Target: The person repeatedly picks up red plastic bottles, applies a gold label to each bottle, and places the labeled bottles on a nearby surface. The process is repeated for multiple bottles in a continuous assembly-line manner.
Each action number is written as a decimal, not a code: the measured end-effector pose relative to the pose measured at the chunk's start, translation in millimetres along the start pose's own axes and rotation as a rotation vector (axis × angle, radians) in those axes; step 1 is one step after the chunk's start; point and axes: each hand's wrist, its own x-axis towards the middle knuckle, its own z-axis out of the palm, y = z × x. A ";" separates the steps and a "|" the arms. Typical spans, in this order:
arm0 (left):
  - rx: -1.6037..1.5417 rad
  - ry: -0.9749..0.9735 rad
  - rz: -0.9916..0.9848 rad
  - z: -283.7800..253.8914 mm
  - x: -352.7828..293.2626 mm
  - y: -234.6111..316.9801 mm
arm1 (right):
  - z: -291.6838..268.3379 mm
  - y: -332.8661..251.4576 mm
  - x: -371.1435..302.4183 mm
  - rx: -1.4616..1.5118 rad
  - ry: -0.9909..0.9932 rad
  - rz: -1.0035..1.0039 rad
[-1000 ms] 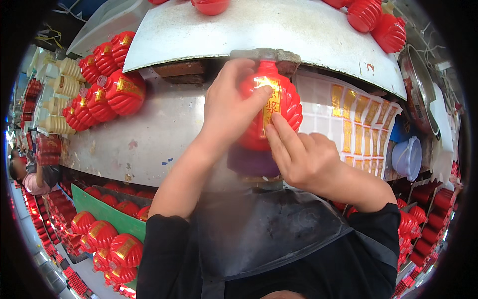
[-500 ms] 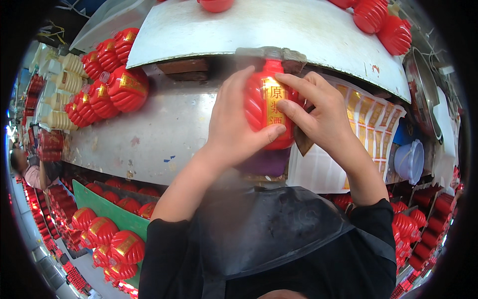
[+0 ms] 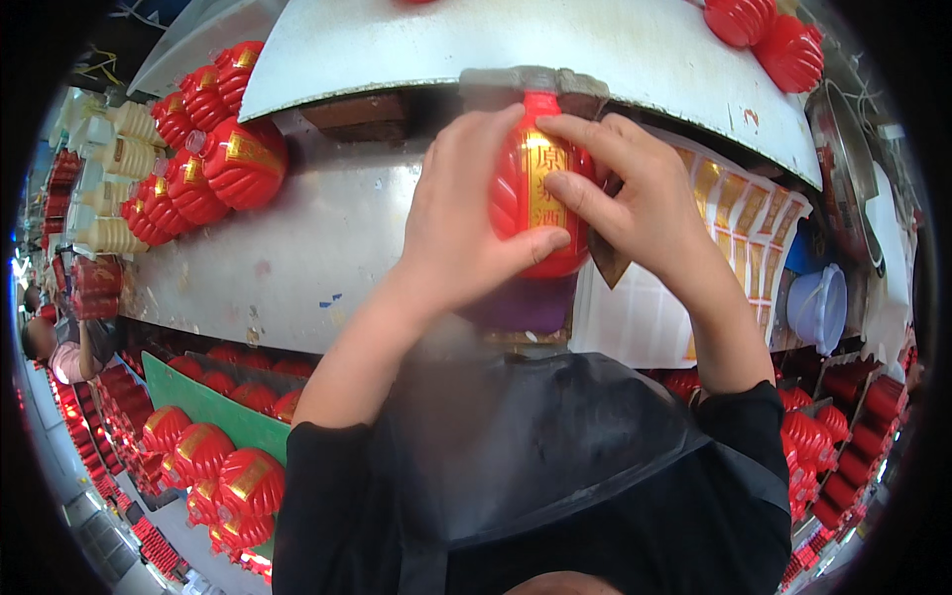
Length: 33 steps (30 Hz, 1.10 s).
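Note:
A red plastic bottle [image 3: 511, 203] with a gold label [image 3: 545, 193] down its front lies under both my hands, its neck pointing away from me. My left hand [image 3: 456, 198] curves along the bottle's left side, with the thumb across the label's lower part; its fingers are partly blurred. From the right, my right hand [image 3: 635, 188] grips the bottle, index finger near the neck and thumb pressed on the label's right edge. A brown pointed piece [image 3: 609, 266] sticks out below the right hand; its other end is hidden. Beneath the bottle shows a purple pad [image 3: 531, 307].
Sheets of gold labels [image 3: 734, 218] lie to the right, beside a lilac bucket [image 3: 818, 309]. Labelled red bottles [image 3: 243, 164] cluster at the left of the metal table [image 3: 297, 248]. A white board [image 3: 416, 45] spans the far side. Another person [image 3: 69, 347] is at far left.
The whole view has shifted slightly, so the bottle and table sit a little higher in the picture. Both hands keep much the same hold on the bottle.

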 end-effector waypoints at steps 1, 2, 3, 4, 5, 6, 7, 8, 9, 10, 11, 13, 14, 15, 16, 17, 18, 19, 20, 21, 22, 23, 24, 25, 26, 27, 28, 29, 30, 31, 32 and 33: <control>0.007 -0.001 0.015 -0.7 -0.3 -2.0 | -0.9 1.7 -0.1 0.075 -0.014 0.030; 0.015 0.002 0.030 -1.3 -0.3 -4.4 | -2.6 3.3 -1.0 0.150 -0.028 0.059; -0.012 0.009 0.029 -0.8 0.4 -6.8 | -3.7 4.2 -3.1 0.258 0.004 0.096; -0.073 0.020 0.006 -1.0 -0.3 -7.8 | -5.4 4.7 -6.1 0.292 0.015 0.162; -0.126 0.012 -0.001 -1.9 0.2 -9.6 | -7.1 4.6 -10.2 0.330 0.013 0.233; -0.178 0.006 -0.007 -3.0 0.8 -10.9 | -8.4 3.9 -14.4 0.355 0.010 0.334; -0.163 -0.008 0.013 -4.0 1.2 -11.2 | -7.8 2.2 -19.5 0.379 -0.036 0.334; -0.147 -0.022 0.034 -4.7 1.7 -11.1 | -8.4 0.4 -24.4 0.373 -0.085 0.393; -0.131 -0.037 0.057 -5.2 2.3 -10.4 | -5.3 -1.9 -28.1 0.351 -0.078 0.375; -0.074 -0.054 0.069 -5.3 2.6 -9.1 | -4.2 -3.5 -30.7 0.329 -0.055 0.347; -0.016 -0.070 0.081 -4.9 2.7 -7.4 | -2.2 -5.2 -32.6 0.292 -0.051 0.347; 0.056 -0.091 0.094 -4.2 2.5 -4.0 | 1.4 -7.7 -34.0 0.228 -0.018 0.333; 0.072 -0.094 0.096 -4.1 2.4 -2.8 | 2.5 -8.6 -33.8 0.217 -0.014 0.329; 0.082 -0.094 0.100 -4.5 2.2 -1.9 | 3.6 -9.4 -33.5 0.205 -0.011 0.324; 0.107 -0.103 0.102 -5.0 2.2 -1.3 | 4.1 -10.2 -33.1 0.194 -0.009 0.318; 0.125 -0.110 0.106 -5.5 2.3 -1.1 | 4.4 -10.6 -32.8 0.187 -0.011 0.319; 0.138 -0.117 0.102 -6.0 2.3 -0.9 | 4.4 -11.0 -32.6 0.180 -0.013 0.320; 0.145 -0.112 0.113 -6.1 2.0 -0.5 | 4.3 -11.3 -32.5 0.171 -0.014 0.323; 0.147 -0.107 0.117 -6.0 1.9 0.0 | 4.1 -11.3 -32.6 0.175 -0.016 0.325; 0.143 -0.101 0.121 -5.7 1.9 0.4 | 3.8 -11.2 -32.5 0.177 -0.016 0.329; 0.152 -0.102 0.118 -5.4 1.9 0.9 | 3.8 -11.0 -32.7 0.178 -0.020 0.339; 0.156 -0.101 0.116 -5.1 2.0 1.3 | 3.6 -10.5 -32.7 0.185 -0.012 0.331; 0.155 -0.095 0.117 -4.6 2.1 1.7 | 3.9 -10.0 -32.8 0.190 -0.007 0.329; 0.156 -0.097 0.112 -4.4 2.3 1.8 | 3.9 -9.4 -32.9 0.201 -0.012 0.328; 0.153 -0.093 0.110 -4.1 2.5 1.7 | 4.4 -8.8 -33.0 0.198 -0.008 0.333; 0.149 -0.089 0.108 -3.8 2.7 1.4 | 4.9 -8.3 -33.3 0.200 -0.014 0.340; 0.152 -0.089 0.108 -3.5 2.9 0.9 | 5.3 -7.7 -33.4 0.202 -0.020 0.346; 0.155 -0.089 0.108 -3.3 2.9 0.2 | 6.1 -7.4 -33.7 0.197 -0.018 0.344; 0.159 -0.088 0.108 -3.2 3.0 -0.9 | 6.3 -6.8 -33.7 0.193 -0.017 0.340; 0.169 -0.086 0.118 -3.2 2.4 -1.8 | 6.6 -6.3 -33.6 0.188 -0.015 0.337; 0.180 -0.083 0.129 -3.2 1.7 -2.8 | 6.2 -5.5 -33.4 0.186 -0.005 0.314; 0.189 -0.074 0.151 -3.1 1.2 -4.2 | 5.4 -4.4 -32.7 0.184 0.006 0.290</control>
